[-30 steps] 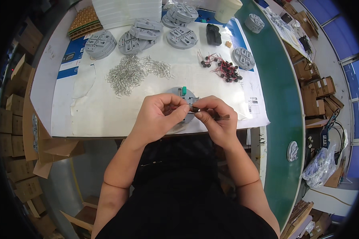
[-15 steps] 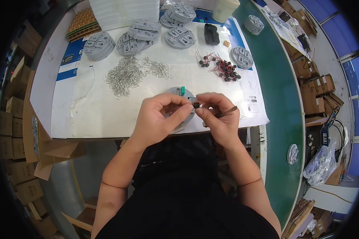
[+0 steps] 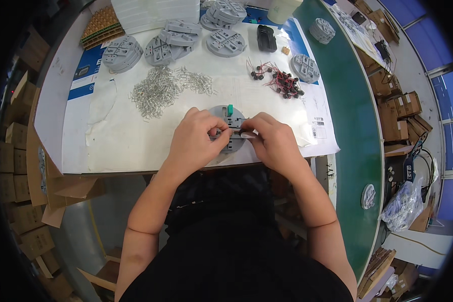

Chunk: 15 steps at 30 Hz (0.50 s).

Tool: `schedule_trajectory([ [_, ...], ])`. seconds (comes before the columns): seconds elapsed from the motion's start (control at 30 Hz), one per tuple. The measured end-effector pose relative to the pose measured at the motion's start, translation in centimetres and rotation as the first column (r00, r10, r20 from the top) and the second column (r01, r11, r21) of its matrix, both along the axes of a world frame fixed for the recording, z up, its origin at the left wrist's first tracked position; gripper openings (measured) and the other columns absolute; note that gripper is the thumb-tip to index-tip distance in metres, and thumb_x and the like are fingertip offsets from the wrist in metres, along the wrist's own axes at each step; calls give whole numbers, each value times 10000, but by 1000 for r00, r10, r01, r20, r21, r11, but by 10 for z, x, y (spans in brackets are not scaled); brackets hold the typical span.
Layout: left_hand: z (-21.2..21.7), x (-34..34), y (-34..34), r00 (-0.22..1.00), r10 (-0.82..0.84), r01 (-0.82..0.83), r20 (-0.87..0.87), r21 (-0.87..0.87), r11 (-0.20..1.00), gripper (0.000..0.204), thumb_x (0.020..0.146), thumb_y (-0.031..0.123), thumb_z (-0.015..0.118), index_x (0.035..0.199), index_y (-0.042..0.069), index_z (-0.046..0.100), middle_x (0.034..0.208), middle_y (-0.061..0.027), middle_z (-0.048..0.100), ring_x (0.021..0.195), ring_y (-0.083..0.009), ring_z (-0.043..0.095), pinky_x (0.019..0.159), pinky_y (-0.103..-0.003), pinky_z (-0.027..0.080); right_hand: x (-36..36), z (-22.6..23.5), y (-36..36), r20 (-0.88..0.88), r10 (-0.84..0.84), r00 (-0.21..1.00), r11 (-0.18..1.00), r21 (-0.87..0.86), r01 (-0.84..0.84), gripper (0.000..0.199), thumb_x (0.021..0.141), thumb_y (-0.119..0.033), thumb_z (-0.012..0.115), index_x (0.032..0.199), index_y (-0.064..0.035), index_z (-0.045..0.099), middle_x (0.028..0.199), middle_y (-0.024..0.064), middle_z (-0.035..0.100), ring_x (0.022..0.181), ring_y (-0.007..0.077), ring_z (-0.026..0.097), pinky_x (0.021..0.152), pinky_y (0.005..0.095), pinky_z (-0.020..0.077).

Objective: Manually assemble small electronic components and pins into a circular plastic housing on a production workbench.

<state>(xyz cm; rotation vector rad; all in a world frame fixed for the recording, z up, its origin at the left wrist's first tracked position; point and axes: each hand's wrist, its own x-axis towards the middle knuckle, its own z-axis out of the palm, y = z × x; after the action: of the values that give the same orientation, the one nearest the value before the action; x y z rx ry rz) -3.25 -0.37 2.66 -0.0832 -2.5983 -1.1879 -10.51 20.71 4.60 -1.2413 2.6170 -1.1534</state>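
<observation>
A round grey plastic disc (image 3: 234,146) lies near the table's front edge, with a small green block (image 3: 230,109) standing on its far part. Over the disc's middle, my left hand (image 3: 197,137) has thumb and index finger pinched together; whatever sits in that pinch is too small to make out. From the other side my right hand (image 3: 273,140) is closed on a slim, shiny metal tool (image 3: 248,135), its tip pointing toward my left fingertips. A dark small part shows partly between the two hands, mostly hidden by fingers.
Loose metal pins (image 3: 158,90) lie heaped beyond my left hand. Black buzzer-like parts with red wires (image 3: 286,84) lie to the far right. Stacked grey discs (image 3: 176,38), a black plastic case (image 3: 266,39) and a white tub (image 3: 283,10) stand along the back.
Both hands have come down onto the disc. The small black cylinder held up between my fingertips is now mostly hidden, and the metal tool has swung round to point inward.
</observation>
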Motion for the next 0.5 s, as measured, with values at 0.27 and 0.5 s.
schedule_trajectory([
  [0.27,-21,1,7,996,75,-77,41,67,995,137,815,179,826,869,78,752,737,-47,578,826,-265,566,703,-410,481,10,0,-14,-251,-27,968,929,351,117,84,892,-67,717,972,-52,694,882,119,664,765,378,679,651,466,543],
  [0.5,-12,8,-1,998,-56,56,2,93,994,592,727,265,910,1240,113,657,1052,-92,610,971,-311,599,841,-394,526,-9,-2,-2,-108,93,990,975,213,-69,156,892,-103,738,1042,-60,720,879,118,640,733,347,680,638,452,554],
])
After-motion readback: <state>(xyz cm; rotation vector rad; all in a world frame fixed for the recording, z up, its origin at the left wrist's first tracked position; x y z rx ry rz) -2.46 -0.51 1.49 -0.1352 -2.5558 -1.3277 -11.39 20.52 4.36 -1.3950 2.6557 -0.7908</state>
